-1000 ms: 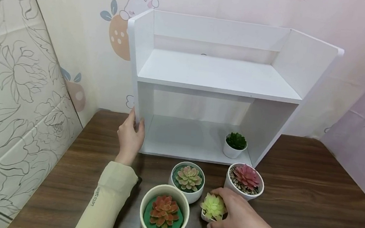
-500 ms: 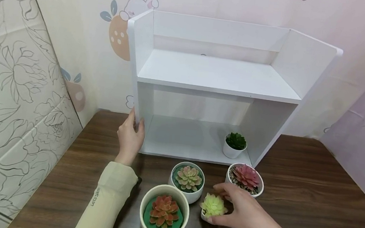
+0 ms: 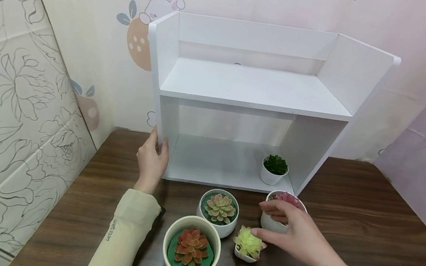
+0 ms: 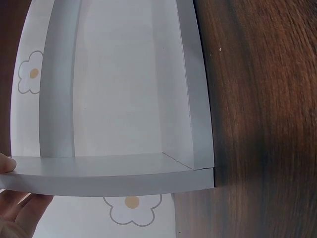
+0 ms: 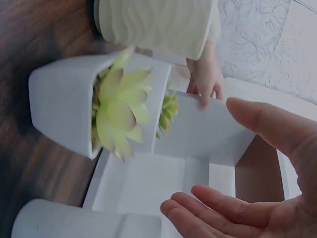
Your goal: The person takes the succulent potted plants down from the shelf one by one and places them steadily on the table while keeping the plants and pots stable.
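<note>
My left hand (image 3: 152,161) holds the left side panel of the white two-tier shelf (image 3: 256,87). In the left wrist view, the thumb and fingers of that hand (image 4: 20,213) lie on opposite faces of the panel. My right hand (image 3: 300,231) hovers with fingers extended and holds nothing. Its thumb appears over the edge of the small yellow-green succulent (image 3: 249,242), whose square white pot stands on the table. Behind the fingers, the pink succulent (image 3: 287,198) in a round white pot is partly hidden. The right wrist view shows a gap between that hand and the yellow-green succulent (image 5: 121,106).
A dark green succulent (image 3: 275,164) in a white pot sits on the shelf's lower board, at right. In front stand a pale green succulent (image 3: 220,207) and a red-orange succulent (image 3: 192,248) in a larger cream pot. The brown wooden table (image 3: 368,210) extends to the right.
My right hand has let go of the yellow-green succulent's pot and moved up and to the right, covering part of the pink succulent. The left hand stays on the shelf panel.
</note>
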Demonstrator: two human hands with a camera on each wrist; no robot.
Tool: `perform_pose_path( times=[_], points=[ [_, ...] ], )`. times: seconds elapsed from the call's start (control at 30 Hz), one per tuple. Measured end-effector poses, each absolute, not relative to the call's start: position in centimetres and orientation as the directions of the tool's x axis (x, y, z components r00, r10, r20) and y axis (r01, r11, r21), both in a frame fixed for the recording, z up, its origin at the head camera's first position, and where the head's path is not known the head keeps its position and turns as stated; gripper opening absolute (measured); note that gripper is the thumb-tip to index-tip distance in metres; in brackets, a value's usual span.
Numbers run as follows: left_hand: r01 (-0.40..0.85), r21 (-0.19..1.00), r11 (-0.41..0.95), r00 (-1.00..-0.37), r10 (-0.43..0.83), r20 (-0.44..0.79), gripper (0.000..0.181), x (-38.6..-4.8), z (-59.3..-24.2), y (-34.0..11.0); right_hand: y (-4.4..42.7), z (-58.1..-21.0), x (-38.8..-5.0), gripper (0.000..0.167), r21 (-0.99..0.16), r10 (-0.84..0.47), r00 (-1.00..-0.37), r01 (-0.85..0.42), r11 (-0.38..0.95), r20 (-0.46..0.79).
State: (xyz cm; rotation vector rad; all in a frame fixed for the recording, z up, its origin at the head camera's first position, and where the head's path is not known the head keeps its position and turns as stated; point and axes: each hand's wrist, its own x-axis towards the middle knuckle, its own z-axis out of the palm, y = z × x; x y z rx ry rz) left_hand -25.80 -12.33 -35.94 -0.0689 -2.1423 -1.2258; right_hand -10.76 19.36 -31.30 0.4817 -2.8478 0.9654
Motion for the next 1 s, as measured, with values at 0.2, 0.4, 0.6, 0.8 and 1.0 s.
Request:
perform_pose_path(
  times=[0.2, 0.4, 0.6, 0.8, 1.0],
  points=[
    [0.356, 0.748, 0.561, -0.779, -0.265, 0.569, 0.046, -25.8, -35.9, -12.3, 20.2, -30.4, -11.6, 0.051, -0.617, -0.172, -0.974, -0.227, 0.753, 0.149],
    [0.350, 0.742, 0.571, -0.780, -0.261, 0.569, 0.046, -25.7, -35.9, -12.3, 21.0, -30.2, -12.5, 0.046, -0.660, -0.119, -0.979, -0.200, 0.724, 0.166],
    [0.350, 0.736, 0.579, -0.779, -0.257, 0.572, 0.046, -25.7, -35.8, -12.4, 21.3, -30.4, -13.1, 0.034, -0.679, -0.123, -0.970, -0.236, 0.696, 0.211],
    [0.356, 0.735, 0.577, -0.775, -0.256, 0.577, 0.046, -25.7, -35.9, -12.4, 21.9, -30.1, -13.8, 0.031, -0.657, -0.087, -0.972, -0.213, 0.723, 0.218],
    [0.350, 0.737, 0.578, -0.782, -0.252, 0.569, 0.046, -25.7, -35.8, -12.3, 22.9, -30.1, -15.1, 0.037, -0.643, -0.036, -0.978, -0.164, 0.748, 0.207]
  ],
)
